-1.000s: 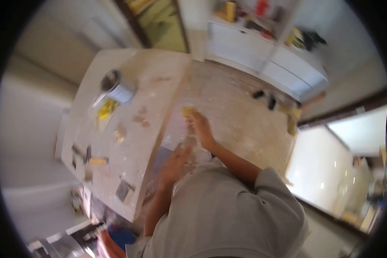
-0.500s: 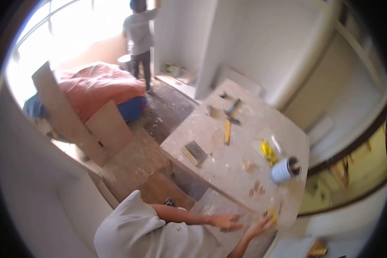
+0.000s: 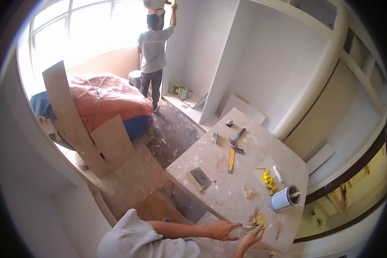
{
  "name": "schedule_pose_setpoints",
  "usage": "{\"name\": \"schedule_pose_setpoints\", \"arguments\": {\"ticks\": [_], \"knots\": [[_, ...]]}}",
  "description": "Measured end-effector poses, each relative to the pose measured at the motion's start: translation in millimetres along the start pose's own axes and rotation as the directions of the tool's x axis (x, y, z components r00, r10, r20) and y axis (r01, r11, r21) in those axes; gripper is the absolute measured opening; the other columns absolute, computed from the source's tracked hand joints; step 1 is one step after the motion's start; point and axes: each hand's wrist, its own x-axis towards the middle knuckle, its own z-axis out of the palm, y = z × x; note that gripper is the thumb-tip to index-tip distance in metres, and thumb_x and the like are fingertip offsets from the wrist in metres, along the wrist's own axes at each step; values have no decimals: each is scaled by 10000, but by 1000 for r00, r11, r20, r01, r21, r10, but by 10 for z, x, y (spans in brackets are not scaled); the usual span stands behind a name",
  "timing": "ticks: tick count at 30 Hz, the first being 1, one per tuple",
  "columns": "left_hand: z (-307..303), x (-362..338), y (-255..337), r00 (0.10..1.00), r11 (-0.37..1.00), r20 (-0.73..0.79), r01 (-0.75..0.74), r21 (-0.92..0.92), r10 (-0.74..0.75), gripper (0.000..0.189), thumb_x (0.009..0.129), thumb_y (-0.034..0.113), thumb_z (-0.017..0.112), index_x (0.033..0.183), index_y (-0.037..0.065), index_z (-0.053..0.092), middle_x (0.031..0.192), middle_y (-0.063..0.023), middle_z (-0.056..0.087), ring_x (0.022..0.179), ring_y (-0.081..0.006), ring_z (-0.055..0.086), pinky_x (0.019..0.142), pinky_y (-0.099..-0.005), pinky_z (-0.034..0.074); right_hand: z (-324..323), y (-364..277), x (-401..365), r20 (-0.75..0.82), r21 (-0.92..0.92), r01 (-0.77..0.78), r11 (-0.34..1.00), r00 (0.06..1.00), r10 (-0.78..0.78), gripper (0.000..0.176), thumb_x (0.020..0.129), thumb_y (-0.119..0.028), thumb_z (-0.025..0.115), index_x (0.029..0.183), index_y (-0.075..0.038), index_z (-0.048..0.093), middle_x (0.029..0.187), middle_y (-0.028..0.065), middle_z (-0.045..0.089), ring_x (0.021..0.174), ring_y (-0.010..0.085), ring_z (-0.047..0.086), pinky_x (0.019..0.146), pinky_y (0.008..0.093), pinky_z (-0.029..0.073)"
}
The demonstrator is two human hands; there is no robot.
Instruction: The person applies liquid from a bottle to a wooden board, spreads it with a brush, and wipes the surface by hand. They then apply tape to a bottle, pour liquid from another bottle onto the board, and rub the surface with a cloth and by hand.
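Starting at the left, a board [image 3: 62, 112] is seen leaning beside a heap [image 3: 109, 96] under a red sheet. Behind them another person [image 3: 152, 51] stands with 1 arm raised at the white shelving.

Toward the middle, a dusty table [image 3: 210, 165] carries a dark block [image 3: 200, 177], a yellow rule [image 3: 231, 160], a hammer [image 3: 237, 136], yellow rags [image 3: 268, 180], a tube [image 3: 278, 173] and a can [image 3: 285, 198].

At the bottom, the 2 hands are brought close together at the table's near corner. The left hand [image 3: 221, 230] is held low, its fingers stretched out and loosely spread toward the right. The right hand [image 3: 250, 238] is raised from below with its fingers together, reaching up to a yellow piece [image 3: 259, 220]. Whether the piece is pinched or only touched cannot be told. It lies at that near corner, just beyond both hands and below the can.

The step in hand is judged to be a rubbing or spreading over the surface with the piece. A next move would call for a firm hold by the right fingertips, with the surface steadied by the left hand.

The piece's long axis seems to be set away from the hands, toward the can. It is small and blurred, so this is not certain.
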Motion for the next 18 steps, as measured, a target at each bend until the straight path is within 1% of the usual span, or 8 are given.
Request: {"name": "schedule_pose_setpoints", "arguments": {"ticks": [2, 3, 5, 8, 11, 12, 15, 18], "knots": [[44, -55, -56, 999, 954, 38, 37, -299, -26, 766, 987, 519, 657, 1540, 50, 409, 1080, -288, 695, 958, -450, 706, 844, -498, 550, 178, -241, -130, -17, -43, 130, 991, 991, -131, 520, 1110, -402, 506, 1291, 65, 646, 1143, 167, 708, 1029, 303, 671, 954, 417, 521], [5, -81, -83, 998, 897, 60, 58, -438, -35, 759, 991, 509, 663, 1546, 62, 402, 1180, -298, 680, 1007, -444, 704, 879, -487, 549, 251, -270, -119, 24, -70, 206, 976, 979, -204, 507, 1119, -366, 501, 1299, 92, 626, 1175, 196, 698, 1049, 303, 665, 967, 411, 516], [-118, -99, -164, 996, 878, 88, 72, -474, -35, 805, 997, 477, 677, 1567, 33, 322, 1223, -297, 656, 1088, -413, 684, 942, -467, 525, 378, -300, -116, 111, -118, 355, 927, 933, -343, 483, 1138, -293, 489, 1316, 145, 585, 1239, 253, 677, 1087, 304, 655, 994, 399, 505], [-111, -138, -408, 1000, 883, -1, 5, -469, -6, 816, 978, 433, 710, 1565, 29, 312, 1312, -291, 618, 1181, -410, 645, 1005, -470, 499, 605, -530, -187, 230, 125, -165, 978, 964, 134, 491, 1122, -351, 510, 1265, 107, 616, 1141, 219, 656, 1036, 274, 636, 953, 394, 511], [-44, -217, -857, 993, 930, -106, -86, -357, 51, 803, 962, 393, 729, 1561, 43, 324, 1412, -287, 558, 1287, -409, 586, 1076, -471, 466, 925, -615, -287, 218, 284, -201, 938, 966, 141, 535, 1094, -427, 531, 1287, 67, 607, 1121, 175, 610, 1019, 233, 608, 907, 381, 515], [-65, -242, -977, 994, 939, -100, -75, -337, 43, 796, 958, 384, 732, 1559, 47, 333, 1436, -286, 540, 1314, -408, 568, 1096, -472, 456, 1010, -396, -267, 179, 245, -253, 936, 961, 213, 595, 1067, -482, 547, 1370, 30, 572, 1213, 151, 588, 1070, 215, 597, 907, 378, 516], [-358, -435, -1005, 993, 940, -107, 1, -341, -40, 794, 946, 387, 748, 1552, 52, 357, 1486, -272, 504, 1368, -402, 527, 1137, -470, 431, 1150, -302, -224, 484, 245, -416, 876, 835, 261, 489, 1088, -432, 512, 1315, -7, 591, 1132, 93, 603, 996, 194, 596, 859, 347, 509], [-705, -606, -1087, 978, 929, -170, 54, -367, -124, 811, 935, 412, 765, 1549, 54, 375, 1503, -252, 499, 1392, -397, 507, 1159, -465, 414, 1593, -482, -389, 459, 410, -337, 848, 879, 128, 366, 1103, -395, 475, 1153, -68, 629, 915, 40, 593, 818, 176, 575, 765, 341, 496]]}}
